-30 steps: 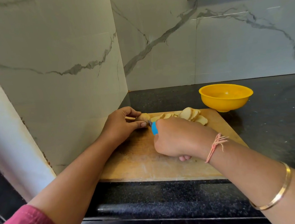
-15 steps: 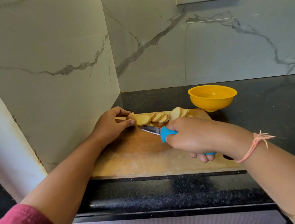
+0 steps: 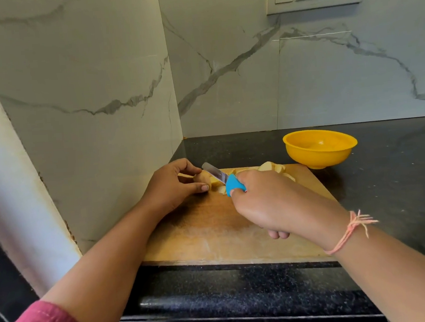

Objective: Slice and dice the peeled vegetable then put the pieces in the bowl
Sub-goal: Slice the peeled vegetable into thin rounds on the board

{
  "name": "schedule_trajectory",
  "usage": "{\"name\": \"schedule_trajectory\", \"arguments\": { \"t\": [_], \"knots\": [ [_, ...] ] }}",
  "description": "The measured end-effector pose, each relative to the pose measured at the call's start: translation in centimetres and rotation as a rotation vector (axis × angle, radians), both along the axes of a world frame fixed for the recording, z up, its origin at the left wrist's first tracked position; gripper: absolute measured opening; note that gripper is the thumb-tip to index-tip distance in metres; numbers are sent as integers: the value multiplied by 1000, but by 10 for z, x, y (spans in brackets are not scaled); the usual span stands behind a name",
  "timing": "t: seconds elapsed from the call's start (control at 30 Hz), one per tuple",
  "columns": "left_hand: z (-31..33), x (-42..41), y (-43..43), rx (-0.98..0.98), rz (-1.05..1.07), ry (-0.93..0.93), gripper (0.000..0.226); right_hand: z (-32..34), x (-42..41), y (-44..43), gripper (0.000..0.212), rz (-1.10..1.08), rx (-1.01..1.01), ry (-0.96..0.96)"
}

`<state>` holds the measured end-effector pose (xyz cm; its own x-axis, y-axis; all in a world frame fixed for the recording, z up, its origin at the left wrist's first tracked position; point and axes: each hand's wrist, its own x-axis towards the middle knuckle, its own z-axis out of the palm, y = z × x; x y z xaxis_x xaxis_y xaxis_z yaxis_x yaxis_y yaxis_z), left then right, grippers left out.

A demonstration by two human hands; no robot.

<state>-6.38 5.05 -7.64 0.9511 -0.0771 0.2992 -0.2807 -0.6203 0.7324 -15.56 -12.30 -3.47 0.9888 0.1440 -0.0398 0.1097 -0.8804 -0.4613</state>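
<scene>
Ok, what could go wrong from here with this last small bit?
1. The left hand pinches the small vegetable stub, fingertips right beside the knife blade, so a slip could nick them.
2. The cutting board lies at the counter front edge and may shift under pressure.

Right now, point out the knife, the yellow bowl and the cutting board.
knife point(image 3: 216, 173): head view, on the steel blade.
yellow bowl point(image 3: 319, 157): head view, on its outer wall.
cutting board point(image 3: 207, 228): head view, on bare wood.

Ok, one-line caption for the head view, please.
Left hand holds the vegetable end on the wooden board; right hand holds a blue-handled knife beside it; yellow bowl empty.
</scene>
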Motion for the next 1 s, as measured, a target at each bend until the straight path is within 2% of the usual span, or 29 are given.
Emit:
{"name": "schedule_trajectory", "arguments": {
  "t": [0.23, 0.37, 0.43, 0.5, 0.57, 0.7, 0.83, 0.9, 1.0],
  "knots": [
    [2, -2, -2, 17, -3, -24, 23, -2, 10, 8, 34, 20, -77, 4],
    [3, -4, -3, 59, -27, -59, 22, 4, 16, 13, 45, 32, -76, 56],
    [4, -4, -2, 91, -26, -87, 20, 12, 20, 17, 43, 54, -104, 56],
    [3, -5, -2, 94, -32, -109, 20, 16, 26, 20, 34, 64, -100, 78],
    [2, -4, -2, 92, -43, -124, 18, 17, 36, 24, 15, 40, -61, 79],
    [2, -4, -2, 106, -59, -134, 17, 12, 58, 23, 42, -13, 146, 308],
    [1, -4, -2, 99, -31, -140, 20, 11, 57, 22, 33, 58, 109, 264],
    [1, -4, -3, 103, -13, -132, 21, 6, 46, 23, 24, 74, -18, 171],
    [2, -3, -4, 97, -2, -105, 21, -8, 35, 23, 45, 99, -110, 98]
  ]
}}
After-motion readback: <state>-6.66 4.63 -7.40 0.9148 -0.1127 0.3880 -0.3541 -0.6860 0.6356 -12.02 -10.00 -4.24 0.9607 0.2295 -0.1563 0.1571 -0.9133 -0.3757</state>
